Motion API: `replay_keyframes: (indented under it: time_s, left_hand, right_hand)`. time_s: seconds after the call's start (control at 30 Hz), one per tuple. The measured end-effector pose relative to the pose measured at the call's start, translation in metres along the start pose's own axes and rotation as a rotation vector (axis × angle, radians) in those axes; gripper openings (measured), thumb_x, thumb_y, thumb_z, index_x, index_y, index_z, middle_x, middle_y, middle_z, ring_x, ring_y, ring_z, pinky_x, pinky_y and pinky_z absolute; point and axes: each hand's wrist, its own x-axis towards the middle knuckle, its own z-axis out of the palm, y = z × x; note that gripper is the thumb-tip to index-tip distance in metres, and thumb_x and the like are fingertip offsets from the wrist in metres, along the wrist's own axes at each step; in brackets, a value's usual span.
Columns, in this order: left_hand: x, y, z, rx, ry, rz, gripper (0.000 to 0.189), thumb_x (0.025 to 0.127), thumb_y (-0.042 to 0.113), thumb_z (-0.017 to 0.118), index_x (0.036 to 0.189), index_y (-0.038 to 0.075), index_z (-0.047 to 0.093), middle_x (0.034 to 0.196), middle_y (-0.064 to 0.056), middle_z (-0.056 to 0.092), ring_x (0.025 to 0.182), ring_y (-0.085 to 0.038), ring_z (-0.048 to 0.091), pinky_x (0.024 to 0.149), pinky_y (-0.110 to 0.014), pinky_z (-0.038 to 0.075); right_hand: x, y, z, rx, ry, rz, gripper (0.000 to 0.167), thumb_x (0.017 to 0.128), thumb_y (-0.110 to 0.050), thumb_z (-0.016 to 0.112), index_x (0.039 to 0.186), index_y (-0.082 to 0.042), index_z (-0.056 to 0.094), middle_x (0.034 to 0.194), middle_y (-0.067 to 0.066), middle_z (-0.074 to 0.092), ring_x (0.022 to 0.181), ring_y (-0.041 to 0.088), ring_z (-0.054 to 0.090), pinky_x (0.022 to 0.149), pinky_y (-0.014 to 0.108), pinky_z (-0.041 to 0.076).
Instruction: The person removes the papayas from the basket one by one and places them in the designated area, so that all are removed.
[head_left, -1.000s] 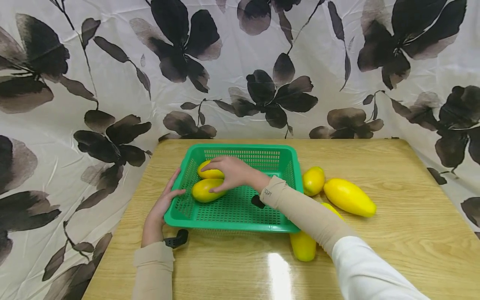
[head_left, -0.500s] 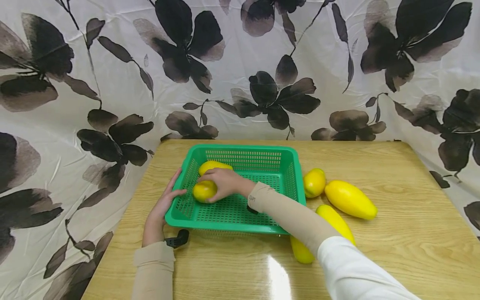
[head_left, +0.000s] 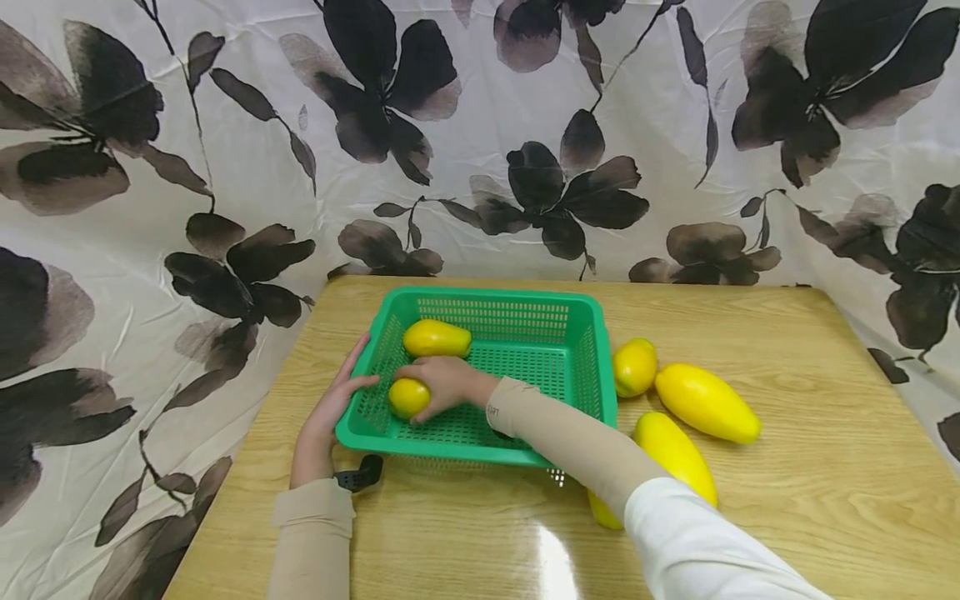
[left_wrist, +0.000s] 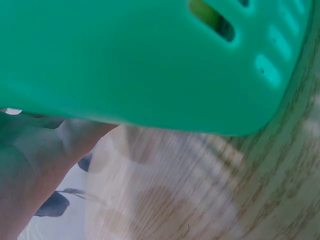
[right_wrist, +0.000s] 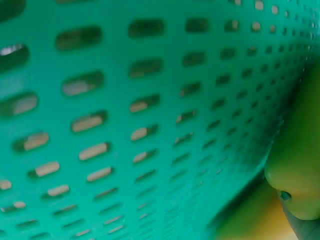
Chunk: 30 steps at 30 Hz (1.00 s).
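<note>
A green plastic basket [head_left: 495, 295] with slotted walls stands on the table. My left hand [head_left: 330, 412] holds its left side, thumb over the rim and fingers along the outside. Inside the basket, my right hand [head_left: 446, 385] grips a yellow papaya [head_left: 408, 399], whose rounded end points left. A second papaya [head_left: 437, 338] lies behind it, against the back left corner. The right wrist view shows the basket's slotted wall [right_wrist: 110, 110] with a greenish-yellow papaya [right_wrist: 297, 165] at the right. In the left wrist view the basket's corner [left_wrist: 150, 75] hides most of the left fingers.
Several more papayas lie on the wooden table [head_left: 825, 467] to the basket's right: one upright-looking [head_left: 634, 367], one long [head_left: 707, 403], one nearer [head_left: 677, 457], and one partly under the right forearm [head_left: 604, 510]. A floral cloth [head_left: 465, 100] hangs behind the table.
My right hand has closed round the front papaya, turned it end-on and shifted it slightly toward me, away from the rear one. My left hand stays on the basket's side.
</note>
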Motion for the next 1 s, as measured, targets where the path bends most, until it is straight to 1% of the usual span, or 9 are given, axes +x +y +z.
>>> replay_keyframes:
  time_s: [0.1, 0.27, 0.43, 0.57, 0.67, 0.73, 0.9, 1.0]
  left_hand:
    - [0.001, 0.000, 0.000, 0.003, -0.005, 0.001, 0.069, 0.095, 0.008, 0.037, 0.146, 0.040, 0.003, 0.153, -0.005, -0.003, 0.130, -0.037, 0.021, 0.090, -0.043, 0.042]
    - [0.001, 0.000, 0.000, 0.004, 0.003, 0.000, 0.069, 0.095, 0.009, 0.038, 0.146, 0.041, 0.004, 0.152, -0.006, -0.001, 0.128, -0.038, 0.023, 0.089, -0.045, 0.042]
    - [0.001, 0.001, 0.000, 0.011, 0.005, -0.005, 0.068, 0.096, 0.011, 0.039, 0.146, 0.041, 0.004, 0.152, -0.006, 0.000, 0.128, -0.038, 0.024, 0.090, -0.046, 0.042]
    - [0.000, 0.001, 0.001, 0.016, -0.007, 0.003, 0.068, 0.096, 0.011, 0.039, 0.146, 0.039, 0.002, 0.152, -0.006, -0.001, 0.129, -0.037, 0.024, 0.091, -0.044, 0.041]
    - [0.001, 0.001, 0.002, 0.012, -0.010, 0.005, 0.068, 0.097, 0.010, 0.038, 0.146, 0.039, 0.001, 0.152, -0.007, 0.000, 0.128, -0.036, 0.025, 0.091, -0.041, 0.042]
    - [0.001, 0.001, 0.003, 0.011, 0.000, 0.003, 0.068, 0.096, 0.010, 0.039, 0.146, 0.039, 0.002, 0.152, -0.007, 0.001, 0.126, -0.036, 0.028, 0.089, -0.040, 0.043]
    - [0.001, 0.001, 0.003, 0.024, 0.015, 0.003, 0.069, 0.096, 0.011, 0.041, 0.147, 0.037, 0.002, 0.152, -0.006, -0.001, 0.123, -0.036, 0.031, 0.087, -0.036, 0.044]
    - [0.001, 0.001, 0.003, 0.031, 0.020, 0.003, 0.070, 0.095, 0.011, 0.041, 0.147, 0.037, 0.002, 0.152, -0.006, -0.002, 0.123, -0.037, 0.031, 0.088, -0.037, 0.044]
  right_hand:
    - [-0.001, 0.000, 0.004, 0.021, 0.002, 0.007, 0.074, 0.070, -0.052, 0.071, 0.131, -0.019, 0.046, 0.117, 0.001, 0.056, 0.100, 0.011, 0.052, 0.085, 0.026, 0.043]
    - [-0.002, 0.002, 0.006, 0.033, 0.015, 0.031, 0.077, 0.069, -0.053, 0.072, 0.132, -0.020, 0.045, 0.118, 0.000, 0.057, 0.101, 0.012, 0.053, 0.085, 0.027, 0.043]
    - [-0.001, 0.003, 0.006, 0.028, 0.016, 0.036, 0.078, 0.068, -0.053, 0.073, 0.132, -0.020, 0.045, 0.118, 0.000, 0.057, 0.100, 0.012, 0.053, 0.085, 0.027, 0.043]
    - [-0.003, 0.003, 0.003, 0.039, 0.023, 0.039, 0.078, 0.067, -0.053, 0.074, 0.131, -0.020, 0.046, 0.116, 0.000, 0.057, 0.099, 0.012, 0.053, 0.083, 0.027, 0.044]
    - [-0.005, 0.004, -0.005, 0.075, 0.034, 0.050, 0.077, 0.066, -0.052, 0.074, 0.130, -0.020, 0.047, 0.117, -0.001, 0.056, 0.099, 0.012, 0.053, 0.082, 0.028, 0.044]
    - [-0.007, 0.006, -0.012, 0.103, 0.046, 0.060, 0.076, 0.066, -0.051, 0.075, 0.130, -0.019, 0.048, 0.119, 0.000, 0.056, 0.100, 0.013, 0.053, 0.082, 0.029, 0.044]
    - [-0.016, 0.011, -0.034, 0.096, 0.088, 0.080, 0.077, 0.066, -0.051, 0.075, 0.130, -0.019, 0.048, 0.121, 0.000, 0.056, 0.102, 0.014, 0.054, 0.080, 0.031, 0.045]
    - [-0.023, 0.013, -0.049, 0.084, 0.126, 0.081, 0.077, 0.065, -0.052, 0.074, 0.130, -0.020, 0.048, 0.121, 0.001, 0.057, 0.101, 0.016, 0.055, 0.078, 0.031, 0.046]
